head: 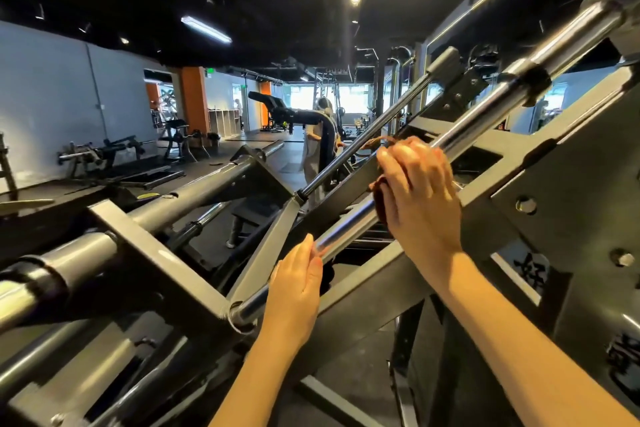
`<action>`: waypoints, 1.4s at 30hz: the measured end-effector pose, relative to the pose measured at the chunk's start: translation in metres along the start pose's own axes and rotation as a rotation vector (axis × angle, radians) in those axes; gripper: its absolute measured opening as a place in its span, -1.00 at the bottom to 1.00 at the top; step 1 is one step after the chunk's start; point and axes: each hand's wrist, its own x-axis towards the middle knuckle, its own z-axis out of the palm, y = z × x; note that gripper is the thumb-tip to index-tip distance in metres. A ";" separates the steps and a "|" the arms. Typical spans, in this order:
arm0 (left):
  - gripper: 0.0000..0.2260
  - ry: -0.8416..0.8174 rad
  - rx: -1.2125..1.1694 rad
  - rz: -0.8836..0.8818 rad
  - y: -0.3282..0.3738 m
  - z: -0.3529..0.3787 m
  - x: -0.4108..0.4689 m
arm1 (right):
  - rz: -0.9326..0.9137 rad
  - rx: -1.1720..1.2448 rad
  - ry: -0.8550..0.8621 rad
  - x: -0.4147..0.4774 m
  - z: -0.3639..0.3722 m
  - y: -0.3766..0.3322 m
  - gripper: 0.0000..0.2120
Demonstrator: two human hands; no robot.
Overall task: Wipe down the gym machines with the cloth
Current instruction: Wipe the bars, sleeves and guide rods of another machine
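Cloth (377,199) (brown) under right hand (417,191)

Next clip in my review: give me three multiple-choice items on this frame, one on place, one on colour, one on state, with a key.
1. Where is the brown cloth?
A. Under the right hand on the chrome guide rod
B. On the floor
C. On the treadmill

2. What colour are the pillars by the far wall?
A. Green
B. Orange
C. White

3. What is the left hand doing?
A. Hanging free
B. Holding a bottle
C. Touching the guide rod below the cloth

Key: 1 A, cloth bunched beneath the right-hand fingers on the rod; 2 B, an orange pillar shows; 3 C, its fingers rest against the rod.
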 end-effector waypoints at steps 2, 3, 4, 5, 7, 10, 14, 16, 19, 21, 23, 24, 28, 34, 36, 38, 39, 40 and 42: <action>-0.48 -0.011 -0.035 -0.004 -0.002 -0.001 0.001 | -0.111 0.056 -0.074 -0.017 0.004 -0.027 -0.70; -0.43 -0.017 -0.046 -0.005 -0.003 -0.002 0.001 | -0.184 0.097 -0.141 -0.021 0.002 -0.035 -0.68; -0.40 -0.023 -0.053 -0.007 -0.004 -0.002 0.001 | -0.243 0.139 -0.204 -0.020 -0.001 -0.037 -0.66; -0.40 -0.030 -0.057 -0.009 -0.003 -0.004 0.001 | -0.280 0.171 -0.244 -0.014 -0.005 -0.034 -0.64; -0.43 -0.049 -0.062 -0.010 -0.001 -0.006 0.000 | -0.287 0.192 -0.262 0.004 -0.009 -0.023 -0.63; -0.56 -0.068 -0.049 0.007 -0.004 -0.008 0.000 | -0.149 0.061 -0.130 0.015 -0.009 0.003 -0.68; -0.54 -0.067 -0.078 0.006 -0.004 -0.008 -0.001 | -0.052 0.071 -0.078 -0.013 -0.004 -0.026 -0.68; -0.45 -0.056 -0.103 0.003 -0.005 -0.007 0.000 | -0.166 0.140 -0.186 -0.023 0.000 -0.051 -0.72; -0.38 -0.066 -0.098 -0.014 -0.007 -0.008 0.001 | -0.342 0.199 -0.286 -0.014 -0.004 -0.050 -0.72; -0.46 -0.087 -0.095 -0.017 -0.006 -0.009 0.000 | -0.361 0.156 -0.263 -0.005 -0.007 -0.030 -0.73; -0.54 -0.091 -0.069 -0.005 -0.006 -0.010 -0.002 | -0.238 0.114 -0.215 -0.006 -0.007 -0.018 -0.70; -0.54 -0.088 -0.066 -0.004 -0.006 -0.010 -0.002 | -0.150 0.104 -0.182 -0.011 -0.006 -0.021 -0.70; -0.48 -0.084 -0.116 0.009 -0.009 -0.009 0.001 | -0.119 0.114 -0.205 -0.040 0.008 -0.068 -0.70; -0.52 -0.176 -0.184 -0.050 -0.009 -0.021 -0.002 | -0.299 0.104 -0.247 -0.024 0.003 -0.048 -0.69; -0.59 -0.189 -0.038 -0.009 -0.011 -0.030 -0.006 | -0.165 0.099 -0.175 -0.029 0.004 -0.054 -0.69; -0.60 -0.135 0.221 0.059 -0.024 -0.044 -0.008 | -0.068 0.110 -0.153 -0.044 0.010 -0.074 -0.69; -0.60 -0.094 0.360 0.085 -0.033 -0.053 -0.008 | -0.068 0.121 -0.172 -0.052 0.014 -0.086 -0.68; -0.60 -0.051 0.504 0.100 -0.044 -0.063 -0.007 | -0.104 0.141 -0.215 -0.057 0.017 -0.096 -0.68; -0.58 0.010 0.784 0.091 -0.068 -0.083 -0.006 | -0.221 0.199 -0.300 -0.058 0.017 -0.107 -0.69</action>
